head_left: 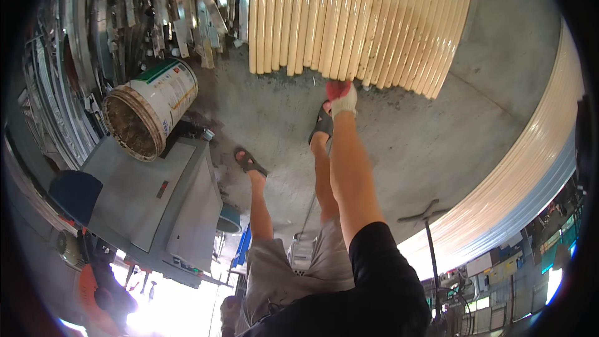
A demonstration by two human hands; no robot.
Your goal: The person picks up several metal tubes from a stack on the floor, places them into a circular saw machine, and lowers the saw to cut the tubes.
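Note:
My right hand [341,95], in a white work glove with red on it, is stretched forward to the near ends of a layer of long cream tubes [312,19]. Its fingers look closed at the end of one tube; the exact grip is partly hidden. Side by side on the floor, the glossy tubes run away from me, their near ends uneven and some marked with dark specks. Low at the left of my shorts, what appears to be my gloved left hand [231,311] hangs beside my thigh. Its fingers are too dim to read.
Metal strips and profiles [156,0] lie piled at the far left. A dirty white bucket [150,109] lies tipped beside a grey machine cabinet [150,193]. To the right, a long stack of cream lengths [499,193] curves past a dark metal stand [429,237]. My sandalled feet are on concrete.

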